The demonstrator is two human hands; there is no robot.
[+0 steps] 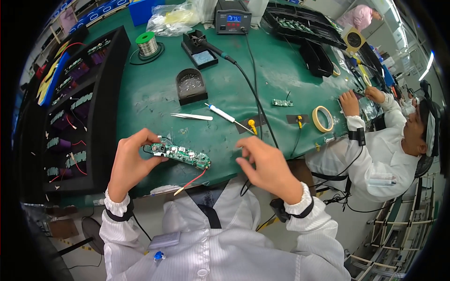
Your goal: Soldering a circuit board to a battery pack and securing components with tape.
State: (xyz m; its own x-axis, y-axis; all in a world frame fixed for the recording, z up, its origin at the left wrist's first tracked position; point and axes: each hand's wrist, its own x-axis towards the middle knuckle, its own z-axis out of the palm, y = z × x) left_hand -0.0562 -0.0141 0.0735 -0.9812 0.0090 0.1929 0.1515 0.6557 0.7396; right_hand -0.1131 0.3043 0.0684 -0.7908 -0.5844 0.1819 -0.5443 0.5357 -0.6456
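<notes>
"Just left of centre, toward nine o'clock in the view, what shows over the green-topped table (154,89)?"

"A long, narrow green circuit board (180,155), crowded with small white and silver parts, held near the table's front edge. A thin red wire (192,181) with a pale tip slants from its right end toward eight o'clock."

"Which hand has it?"

"The bare left hand (129,161), from the nine o'clock side. Its thumb and fingers (149,136) are pinched on the board's left end."

"And the bare right hand (272,169)?"

"At three o'clock from the board and apart from it. Its fingers are curled and part-way open, with a gap to the thumb; I see nothing held there."

"What lies around, with the board as hub?"

"At twelve, slim silvery tweezers (192,116), then an open black tray (192,99) with a curved back. At two, a white-handled tool (221,112) with a thin metal shaft. Far off toward one, a black, box-shaped soldering station (233,18) with a lit blue display."

"And to the sides?"

"At ten, a black foam rack (105,89) holding purple blocks (58,144). Between two and three, a beige tape roll (316,121); beyond, at three, a white-clad co-worker (375,157)."
</notes>
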